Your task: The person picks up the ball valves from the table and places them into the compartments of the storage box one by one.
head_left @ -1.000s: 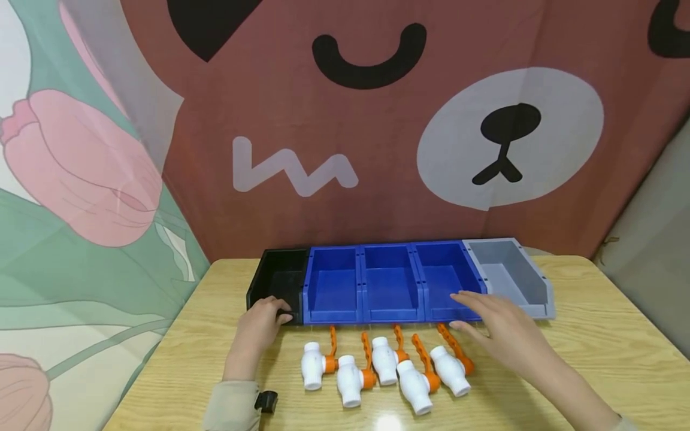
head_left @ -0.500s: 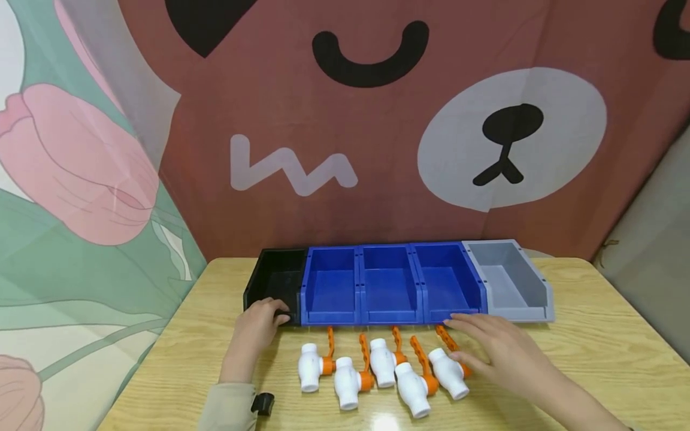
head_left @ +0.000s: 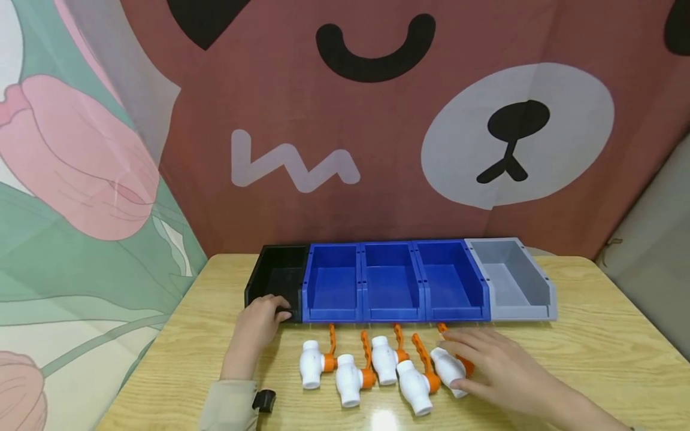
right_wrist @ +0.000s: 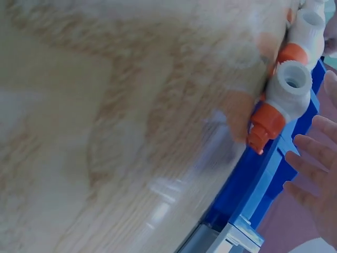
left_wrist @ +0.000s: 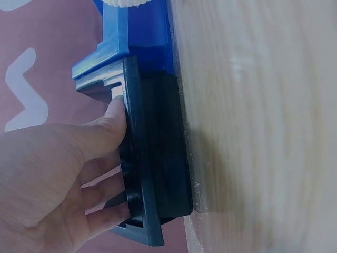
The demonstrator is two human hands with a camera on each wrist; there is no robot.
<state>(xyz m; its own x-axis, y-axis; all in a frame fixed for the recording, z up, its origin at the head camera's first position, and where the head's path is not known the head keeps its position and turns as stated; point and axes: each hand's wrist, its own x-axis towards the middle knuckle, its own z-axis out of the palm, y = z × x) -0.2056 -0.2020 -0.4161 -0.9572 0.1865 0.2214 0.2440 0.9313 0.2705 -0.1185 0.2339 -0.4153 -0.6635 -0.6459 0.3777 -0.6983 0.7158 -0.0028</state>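
My left hand [head_left: 260,321] grips the front edge of the black bin [head_left: 286,263]; in the left wrist view its thumb and fingers [left_wrist: 108,203] lie along the bin's rim. Over the rightmost white ball valve [head_left: 446,365] my right hand [head_left: 496,368] hovers with fingers spread, hiding part of the orange lever. A gap shows between those fingers and the nearest valve [right_wrist: 289,89] in the right wrist view. To the left lie several like valves, among them a valve [head_left: 415,388] at the front and a valve [head_left: 311,365] at the far left.
Three joined blue bins [head_left: 390,281] stand between the black bin and a grey bin [head_left: 507,281] at the right. All rest on a wood-grain table [head_left: 604,341]. A printed cloth [head_left: 377,149] hangs directly behind the table.
My right hand has come down and toward me, from the front of the right blue bin to over the rightmost valve. The left hand stays on the black bin.
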